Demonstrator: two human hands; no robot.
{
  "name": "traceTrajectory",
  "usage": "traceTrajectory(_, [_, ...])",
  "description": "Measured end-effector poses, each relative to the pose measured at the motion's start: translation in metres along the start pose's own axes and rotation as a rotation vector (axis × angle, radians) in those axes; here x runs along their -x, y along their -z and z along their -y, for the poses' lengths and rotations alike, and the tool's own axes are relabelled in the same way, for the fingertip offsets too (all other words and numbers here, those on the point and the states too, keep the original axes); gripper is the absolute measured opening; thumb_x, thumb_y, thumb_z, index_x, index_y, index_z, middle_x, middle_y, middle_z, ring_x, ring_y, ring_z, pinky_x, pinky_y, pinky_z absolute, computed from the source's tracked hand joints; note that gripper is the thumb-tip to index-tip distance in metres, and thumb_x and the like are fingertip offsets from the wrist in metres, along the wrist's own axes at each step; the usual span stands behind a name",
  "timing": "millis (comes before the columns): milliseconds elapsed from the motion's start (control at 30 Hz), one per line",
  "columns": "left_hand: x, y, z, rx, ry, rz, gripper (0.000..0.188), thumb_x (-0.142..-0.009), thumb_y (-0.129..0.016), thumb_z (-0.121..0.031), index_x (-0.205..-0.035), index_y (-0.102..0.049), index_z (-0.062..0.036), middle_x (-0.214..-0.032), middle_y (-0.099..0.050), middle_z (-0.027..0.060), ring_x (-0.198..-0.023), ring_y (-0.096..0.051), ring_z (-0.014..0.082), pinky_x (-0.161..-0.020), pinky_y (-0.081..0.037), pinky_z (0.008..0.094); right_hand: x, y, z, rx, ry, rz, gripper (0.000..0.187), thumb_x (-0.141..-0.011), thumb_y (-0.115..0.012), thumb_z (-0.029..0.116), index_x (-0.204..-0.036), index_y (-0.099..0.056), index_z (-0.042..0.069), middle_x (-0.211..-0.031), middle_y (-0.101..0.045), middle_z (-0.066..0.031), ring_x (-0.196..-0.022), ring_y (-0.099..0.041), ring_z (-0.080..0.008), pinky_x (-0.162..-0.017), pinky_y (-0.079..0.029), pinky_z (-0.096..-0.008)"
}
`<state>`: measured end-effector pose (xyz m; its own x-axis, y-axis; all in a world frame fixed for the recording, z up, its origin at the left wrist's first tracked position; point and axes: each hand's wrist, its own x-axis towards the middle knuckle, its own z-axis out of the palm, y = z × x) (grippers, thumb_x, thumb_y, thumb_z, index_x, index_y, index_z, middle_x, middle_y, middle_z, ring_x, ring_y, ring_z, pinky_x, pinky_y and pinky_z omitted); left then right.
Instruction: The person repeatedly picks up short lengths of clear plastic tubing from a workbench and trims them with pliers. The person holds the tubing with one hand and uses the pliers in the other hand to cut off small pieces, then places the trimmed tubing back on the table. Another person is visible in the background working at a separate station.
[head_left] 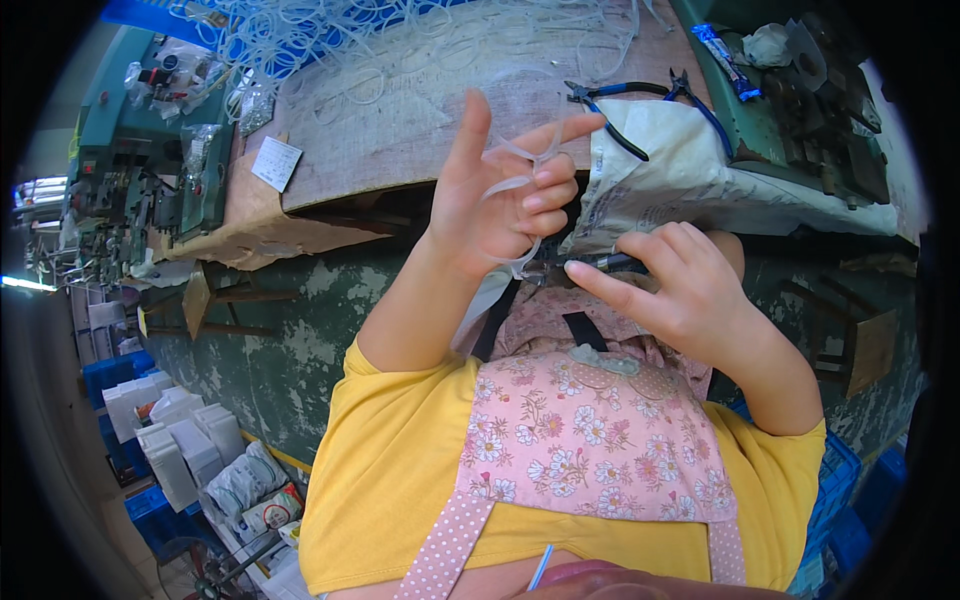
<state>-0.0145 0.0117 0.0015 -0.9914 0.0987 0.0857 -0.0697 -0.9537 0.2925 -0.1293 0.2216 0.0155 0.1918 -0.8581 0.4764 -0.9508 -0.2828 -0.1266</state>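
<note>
My left hand is raised in front of me, index finger pointing up and the other fingers curled. A thin clear plastic tube loops around those fingers and hangs down to the palm's lower edge. My right hand is just to its right and slightly lower, pinching a small dark-handled cutting tool. The tool's tip meets the lower end of the tube loop. Both forearms come up from my yellow shirt and pink floral apron.
A wooden workbench lies beyond the hands, strewn with several clear tube rings. Blue-handled pliers rest on a white sack. Green machines flank the bench. Blue crates and white boxes stand lower left.
</note>
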Motion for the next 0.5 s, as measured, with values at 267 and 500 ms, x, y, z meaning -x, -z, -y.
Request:
traceTrajectory(267, [0.006,0.041,0.028,-1.743,-1.293,-0.143,0.113,-0.078,-0.054,-0.071,-0.147,0.001,0.0005,-0.152,-0.015,0.0211,-0.141,-0.017,0.0337,-0.114,-0.012,0.0472,0.002,0.004,0.005,-0.920,-0.316,-0.028,0.069,-0.066,-0.071,0.000,-0.132,-0.054,0.013,-0.093,-0.056,-0.0075,-0.080,-0.056,-0.0179,-0.069,-0.046,-0.0288])
traceTrajectory(500, [0.008,0.025,0.048,-1.075,-1.081,-0.294,0.054,-0.095,-0.044,-0.019,-0.142,-0.031,0.0016,-0.073,-0.043,0.0028,-0.079,-0.047,0.0172,-0.084,-0.042,0.0393,-0.001,-0.003,0.016,-2.003,-0.632,-0.236,0.071,-0.076,-0.067,0.005,-0.140,-0.038,0.000,-0.118,-0.053,-0.0055,-0.088,-0.051,-0.0102,-0.074,-0.043,-0.0245])
